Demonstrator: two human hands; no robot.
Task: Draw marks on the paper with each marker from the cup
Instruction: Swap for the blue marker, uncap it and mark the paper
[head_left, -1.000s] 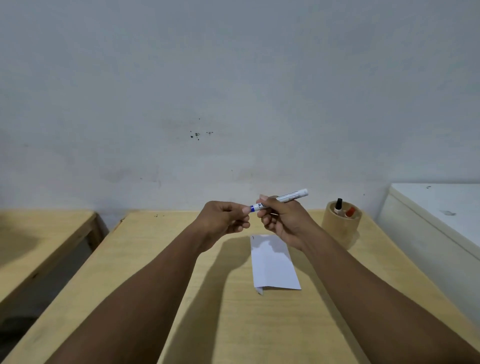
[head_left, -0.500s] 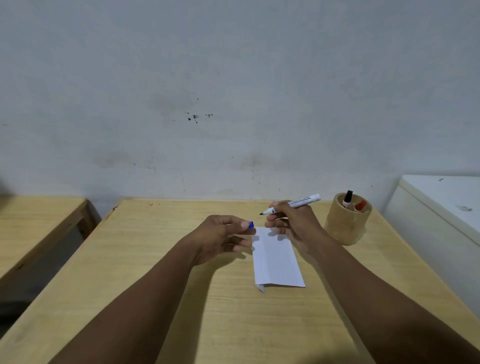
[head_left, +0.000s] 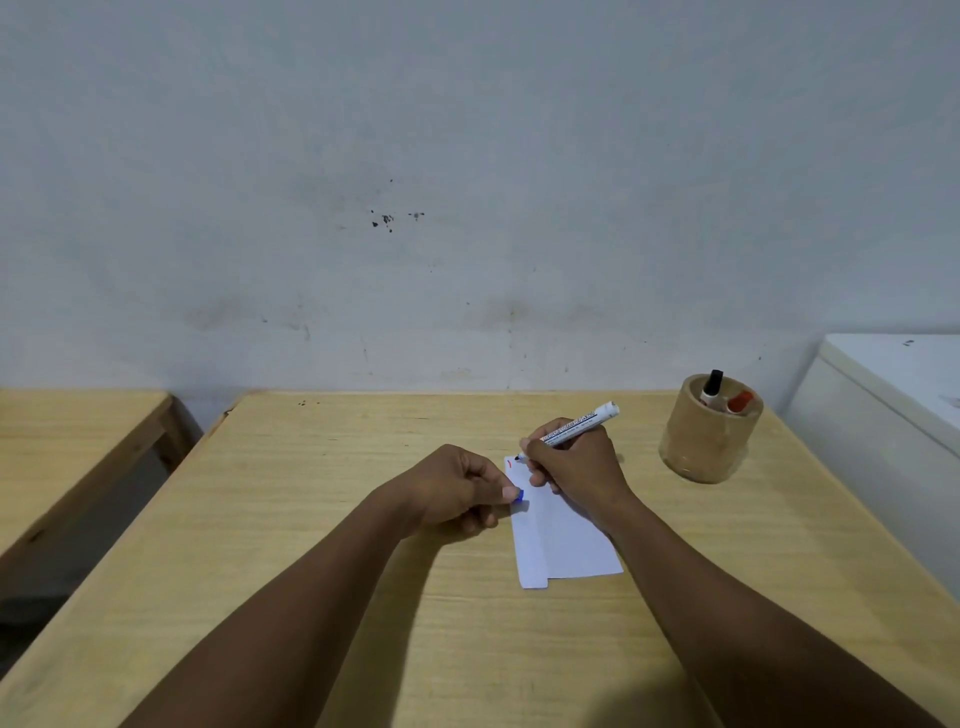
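Observation:
A folded white paper (head_left: 563, 545) lies on the wooden table (head_left: 311, 519). A short red mark shows at the paper's far left corner. My right hand (head_left: 576, 465) grips a white marker (head_left: 584, 422), and its uncapped tip touches the paper beside the red mark. Resting at the paper's left edge, my left hand (head_left: 457, 491) pinches the blue cap (head_left: 517, 494). A tan cup (head_left: 709, 431) stands to the right and holds a black-capped marker (head_left: 711, 387) and a red-capped marker (head_left: 740, 401).
A grey wall runs along the table's far edge. A second wooden table (head_left: 72, 441) stands to the left across a gap. A white cabinet (head_left: 893, 395) sits close to the table's right side.
The blue cap came off the marker into my left hand. Both hands dropped to the paper, and the marker tip now touches it.

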